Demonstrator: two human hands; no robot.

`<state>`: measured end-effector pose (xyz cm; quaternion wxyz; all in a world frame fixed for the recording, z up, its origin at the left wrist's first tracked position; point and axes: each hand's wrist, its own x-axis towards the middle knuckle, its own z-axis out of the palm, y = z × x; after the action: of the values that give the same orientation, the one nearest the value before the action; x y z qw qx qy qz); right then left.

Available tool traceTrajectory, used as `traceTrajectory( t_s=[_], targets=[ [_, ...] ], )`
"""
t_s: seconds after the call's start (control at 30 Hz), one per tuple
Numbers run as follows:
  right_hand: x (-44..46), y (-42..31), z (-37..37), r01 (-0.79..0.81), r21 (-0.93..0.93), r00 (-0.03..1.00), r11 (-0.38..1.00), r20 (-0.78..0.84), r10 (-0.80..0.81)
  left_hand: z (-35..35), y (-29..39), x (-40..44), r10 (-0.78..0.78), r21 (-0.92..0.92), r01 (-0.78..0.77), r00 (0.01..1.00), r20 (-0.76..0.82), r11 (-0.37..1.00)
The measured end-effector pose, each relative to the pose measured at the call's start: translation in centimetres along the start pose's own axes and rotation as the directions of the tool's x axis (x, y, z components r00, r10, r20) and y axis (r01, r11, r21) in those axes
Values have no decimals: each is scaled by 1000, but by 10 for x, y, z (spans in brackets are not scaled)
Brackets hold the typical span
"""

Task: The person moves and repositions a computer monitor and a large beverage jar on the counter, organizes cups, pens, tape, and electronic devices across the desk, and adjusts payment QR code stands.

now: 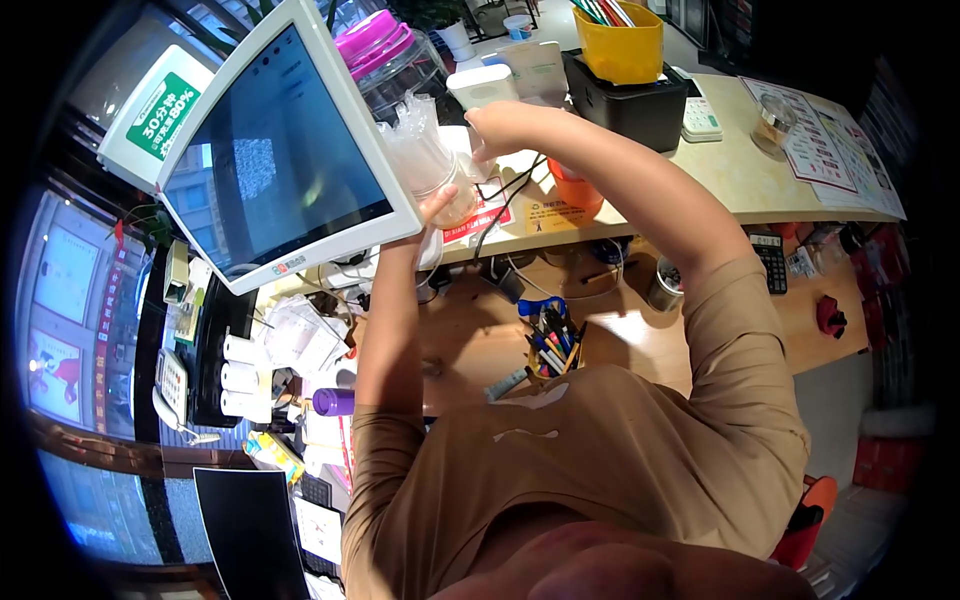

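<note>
At the counter's far side, my left hand (437, 205) is against the lower side of a clear plastic container (458, 207), its thumb on the wall. The rest of its fingers are hidden behind the monitor's edge. Crumpled clear plastic wrapping (415, 140) sticks up out of the container. My right hand (495, 130) reaches in from the right, just beside the container, with its fingers bent downward near a pale, see-through piece whose kind I cannot make out. Behind that hand stands a white box (482, 86). An orange cup (576, 188) sits under my right forearm.
A tilted monitor (275, 160) stands close on the left. Behind are a pink-lidded jar (375, 45) and a black box (625, 105) bearing a yellow bin (620, 45). Black cables (515, 190) cross the counter edge. Below sit a pen holder (553, 345) and paper rolls (238, 378).
</note>
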<state>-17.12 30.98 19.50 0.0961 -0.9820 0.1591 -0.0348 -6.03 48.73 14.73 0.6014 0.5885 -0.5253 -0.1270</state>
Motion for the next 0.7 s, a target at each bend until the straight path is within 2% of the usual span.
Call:
traceTrajectory(
  t_s=[0.07,0.1,0.2,0.23,0.3,0.4,0.43,0.47,0.5,0.53,0.6,0.63,0.7],
  targets=[
    [23,1,12,-6,19,1000,1000,28,6,1,10,-4,-56,-35,57,998,10,998],
    [29,1,17,-13,30,1000,999,16,12,0,9,-4,-4,11,4,1000,27,1000],
    [38,-4,23,-132,56,991,990,19,131,1,17,-9,-24,-72,30,996,81,997],
    [35,-8,19,-150,86,988,985,61,145,6,27,-13,61,-92,-51,993,102,994],
    [25,-12,12,-188,140,975,972,143,168,7,32,-14,64,-97,-51,989,136,994],
    [22,-10,28,-74,59,980,995,-181,84,4,28,-15,84,-74,-72,981,174,995],
    [20,-9,28,-41,39,977,998,-208,49,1,13,-10,100,-39,-94,976,191,995],
    [19,-7,25,-80,94,986,992,-137,93,-4,0,-9,116,-4,-118,971,207,993],
    [15,-8,17,-122,141,989,982,-64,132,-1,6,-9,97,-124,-72,974,204,990],
    [11,-9,11,-165,180,986,970,12,166,2,3,-8,101,-99,-84,978,183,992],
    [4,-5,8,-159,165,982,974,-79,173,7,-5,-7,105,-49,-100,986,127,994],
    [5,1,9,-162,137,981,977,-82,175,14,-1,-11,84,-127,-76,995,59,989],
    [4,11,6,-147,124,981,981,-105,160,21,-23,-4,-130,12,131,991,-28,991]
  ],
)
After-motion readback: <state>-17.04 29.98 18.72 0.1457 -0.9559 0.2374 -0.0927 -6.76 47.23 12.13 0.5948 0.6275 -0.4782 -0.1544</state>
